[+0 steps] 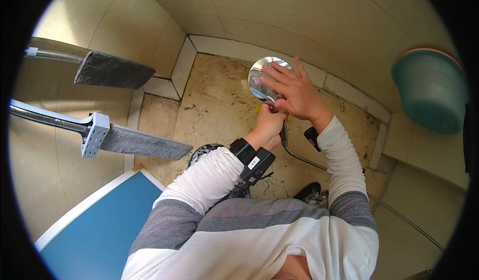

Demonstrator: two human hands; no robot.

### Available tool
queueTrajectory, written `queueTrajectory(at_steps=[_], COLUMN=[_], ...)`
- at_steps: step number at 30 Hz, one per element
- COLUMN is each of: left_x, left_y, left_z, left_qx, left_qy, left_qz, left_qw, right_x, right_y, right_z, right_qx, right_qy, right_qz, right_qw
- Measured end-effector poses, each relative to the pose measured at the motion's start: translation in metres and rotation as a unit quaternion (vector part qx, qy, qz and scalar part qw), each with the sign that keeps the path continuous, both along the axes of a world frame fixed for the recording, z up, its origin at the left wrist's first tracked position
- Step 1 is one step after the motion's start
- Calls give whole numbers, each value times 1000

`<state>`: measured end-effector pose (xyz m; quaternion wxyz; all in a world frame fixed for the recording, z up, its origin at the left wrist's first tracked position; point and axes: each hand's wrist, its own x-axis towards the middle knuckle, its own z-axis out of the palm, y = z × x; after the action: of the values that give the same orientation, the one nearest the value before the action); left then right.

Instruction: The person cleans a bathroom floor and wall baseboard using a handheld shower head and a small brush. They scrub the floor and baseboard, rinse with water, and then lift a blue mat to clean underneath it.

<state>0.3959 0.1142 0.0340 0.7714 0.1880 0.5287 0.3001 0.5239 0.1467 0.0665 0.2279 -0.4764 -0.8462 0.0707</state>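
A round, mirror-bright metal object point(256, 72) is held out over the floor. My left hand point(270, 122) is closed at its lower edge, around what looks like a handle; its grip partly hides this. Above and to the right, my right hand point(293, 89) has its fingers spread over the shiny face; whether they touch it, I cannot tell. A dark handle end point(283, 133) shows below my left hand, joined to a flexible metal hose point(305, 160) that passes under my right sleeve. Small yellow parts point(258, 109) show beside my left fingers.
Two flat mops with grey pads point(114, 70) point(144, 141) stand at the left. A blue panel with a white edge point(101, 231) is at the lower left. Teal basins point(430, 89) are at the right wall. Pale skirting tiles point(239, 48) edge the stained floor point(213, 93).
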Motion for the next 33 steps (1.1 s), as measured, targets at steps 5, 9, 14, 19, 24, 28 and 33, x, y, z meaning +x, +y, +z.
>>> queueTrajectory(at_steps=[5, 9, 14, 19, 24, 28, 33], left_x=[-1, 1, 1, 3, -4, -17, -13], left_y=[-3, -5, -5, -10, 8, 34, 32], left_z=[8, 12, -1, -2, 18, 20, 13], left_qx=[1, -5, 47, 87, 5, -5, 25], left_qy=[55, 47, -13, 48, 62, 32, 13], left_qz=[-19, -8, -10, -50, -1, 22, 45], left_qw=[998, 999, 999, 994, 998, 999, 999], right_x=[9, 8, -9, 7, 39, 22, -24], right_y=[6, 0, -5, 4, 13, 0, -22], right_z=[10, 22, 18, -1, -23, -37, -47], right_qx=[41, 10, -25, 51, -205, -430, -330], right_qy=[1, -8, -51, -82, 207, 376, 392], right_qz=[-172, -3, 2, -182, -279, -43, -70], right_qw=[984, 1000, 998, 979, 915, 820, 856])
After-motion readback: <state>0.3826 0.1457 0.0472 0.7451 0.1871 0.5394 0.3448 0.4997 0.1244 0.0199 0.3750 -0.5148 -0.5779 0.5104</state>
